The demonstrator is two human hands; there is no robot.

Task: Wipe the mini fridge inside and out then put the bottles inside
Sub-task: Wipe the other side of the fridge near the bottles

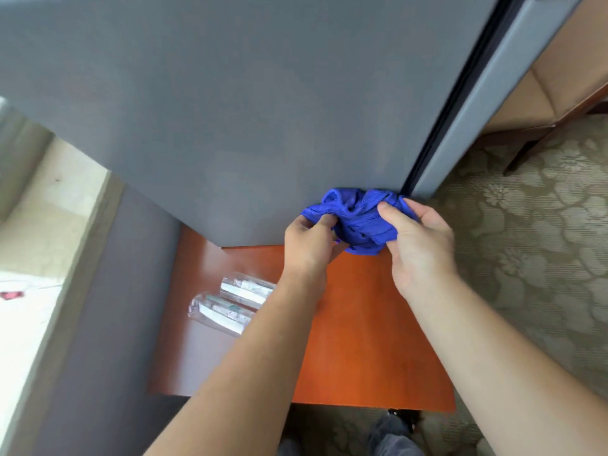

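A person is bunching a blue cloth (358,218) between both hands at the bottom corner of a grey mini fridge (246,110). The left grip (309,245) is clenching the cloth's left side, its fingers (325,222) curling into the folds. The right grip (418,241) is grasping the other side, with the thumb (391,215) pressing on top of the fabric and the remaining fingers wrapping behind it. Neither grip is opening beyond the thickness of the wadded cloth, which is filling the space between them.

The fridge's broad grey panel is rising directly above the two grips. A dark seal (460,93) is running up from just above the right grip. From here I cannot tell whether the cloth is actually pressing on the panel or only being held in front of it.

Two clear plastic bottles (246,289) are lying on their sides, touching each other, on the orange wooden worktop (362,340). They are below and to the left of the left grip, and that forearm is partly covering them. They are outside the fridge.

A floral carpet (526,225) is spreading out to the right of the right grip, and part of a chair (543,93) is showing well above it.
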